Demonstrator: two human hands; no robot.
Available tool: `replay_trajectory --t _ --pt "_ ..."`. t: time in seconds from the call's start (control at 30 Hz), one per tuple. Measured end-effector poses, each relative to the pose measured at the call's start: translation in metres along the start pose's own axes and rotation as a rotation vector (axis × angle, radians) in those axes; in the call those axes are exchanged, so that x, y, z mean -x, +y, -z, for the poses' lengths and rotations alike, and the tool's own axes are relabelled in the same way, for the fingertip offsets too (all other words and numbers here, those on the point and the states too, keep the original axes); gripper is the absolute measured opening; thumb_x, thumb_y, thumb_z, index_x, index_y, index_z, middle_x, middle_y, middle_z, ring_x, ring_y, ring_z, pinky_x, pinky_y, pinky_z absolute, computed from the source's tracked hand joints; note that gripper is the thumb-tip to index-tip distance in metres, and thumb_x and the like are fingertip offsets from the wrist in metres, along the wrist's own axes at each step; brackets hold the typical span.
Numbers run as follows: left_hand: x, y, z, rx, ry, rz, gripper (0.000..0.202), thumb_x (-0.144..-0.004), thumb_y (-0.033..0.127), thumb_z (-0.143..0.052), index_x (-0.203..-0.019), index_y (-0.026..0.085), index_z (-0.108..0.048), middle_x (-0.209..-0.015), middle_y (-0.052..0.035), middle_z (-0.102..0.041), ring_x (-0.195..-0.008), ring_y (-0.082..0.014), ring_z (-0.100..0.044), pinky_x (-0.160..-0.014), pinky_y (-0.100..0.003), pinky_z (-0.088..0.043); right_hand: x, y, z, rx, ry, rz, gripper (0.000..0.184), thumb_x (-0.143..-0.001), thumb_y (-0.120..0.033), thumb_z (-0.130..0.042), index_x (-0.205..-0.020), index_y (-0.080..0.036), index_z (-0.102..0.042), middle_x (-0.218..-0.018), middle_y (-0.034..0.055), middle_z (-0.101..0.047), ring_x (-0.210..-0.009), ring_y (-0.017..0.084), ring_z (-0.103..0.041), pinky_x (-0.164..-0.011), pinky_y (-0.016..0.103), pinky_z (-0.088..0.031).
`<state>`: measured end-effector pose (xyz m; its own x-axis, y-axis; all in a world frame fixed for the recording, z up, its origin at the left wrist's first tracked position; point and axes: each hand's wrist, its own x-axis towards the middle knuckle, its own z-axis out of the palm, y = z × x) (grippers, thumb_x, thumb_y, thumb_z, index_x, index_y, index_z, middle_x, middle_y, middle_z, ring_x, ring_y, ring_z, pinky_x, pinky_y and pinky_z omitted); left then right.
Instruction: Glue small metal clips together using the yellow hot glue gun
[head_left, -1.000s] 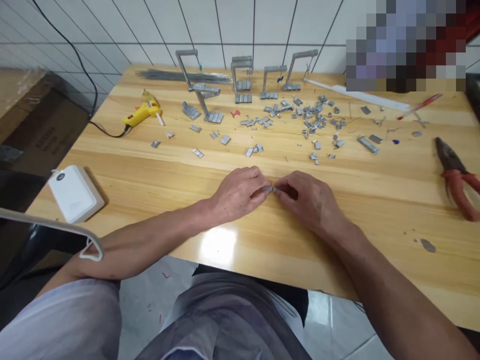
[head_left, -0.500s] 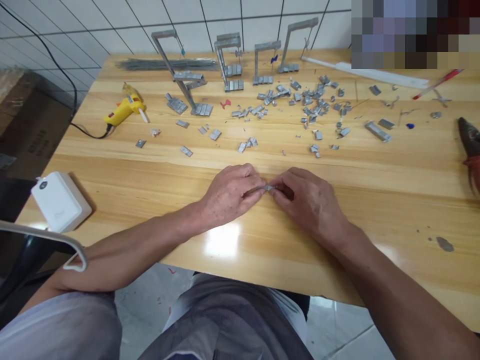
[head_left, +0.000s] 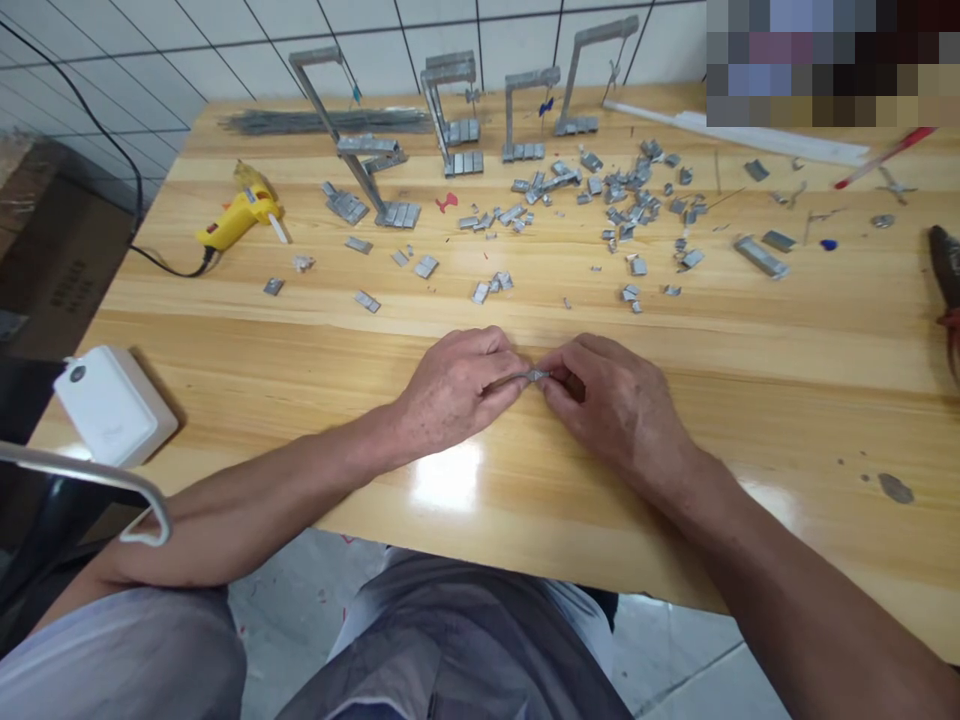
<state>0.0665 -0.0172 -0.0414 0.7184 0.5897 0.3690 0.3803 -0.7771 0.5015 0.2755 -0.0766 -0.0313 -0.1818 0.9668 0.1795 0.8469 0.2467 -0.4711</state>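
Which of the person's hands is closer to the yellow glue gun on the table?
Left. The left hand is nearer the yellow glue gun, which lies up and leftward; the right hand sits farther right. Both pinch one small metal piece.

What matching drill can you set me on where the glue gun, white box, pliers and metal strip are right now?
1 glue gun
2 white box
3 pliers
4 metal strip

A pinched between left hand and right hand
B right edge of the table
C near left corner
D far left part

Pairs: 1-D, 2-C, 3-B, 4-A.
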Motion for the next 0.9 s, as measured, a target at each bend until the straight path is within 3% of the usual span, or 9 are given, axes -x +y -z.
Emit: replay_trajectory --t 0.5,0.9 --pt "-0.0010 0.0027 -0.0011 -0.030 -0.008 0.041 0.012 -0.098 0.021 -0.066 -0.094 0.019 -0.077 -0.089 -0.0045 -0.071 -0.080 -0.0167 -0.067 -0.074 -0.031 -0.051 0.0010 0.0005 0.0014 0.043 -0.029 0.037 0.017 -0.096 -0.022 -0.058 -0.097 -0.019 -0.075 -0.090 0.0088 -0.074 -0.085 0.024 -0.067 -0.073 0.034 -0.044" --pt "0.0012 0.0019 -0.0010 -0.061 -0.025 0.060 0.016 -0.098 0.023 -0.064 -0.110 0.019 -0.075 -0.094 -0.0059 -0.073 -0.084 -0.0178 -0.067 -0.077 -0.032 -0.051 0.0031 0.0035 0.0010 0.069 0.022 0.063 0.015 -0.093 -0.021 -0.061 -0.098 -0.018 -0.076 -0.088 0.0073 -0.072 -0.081 0.023 -0.067 -0.068 0.032 -0.044"
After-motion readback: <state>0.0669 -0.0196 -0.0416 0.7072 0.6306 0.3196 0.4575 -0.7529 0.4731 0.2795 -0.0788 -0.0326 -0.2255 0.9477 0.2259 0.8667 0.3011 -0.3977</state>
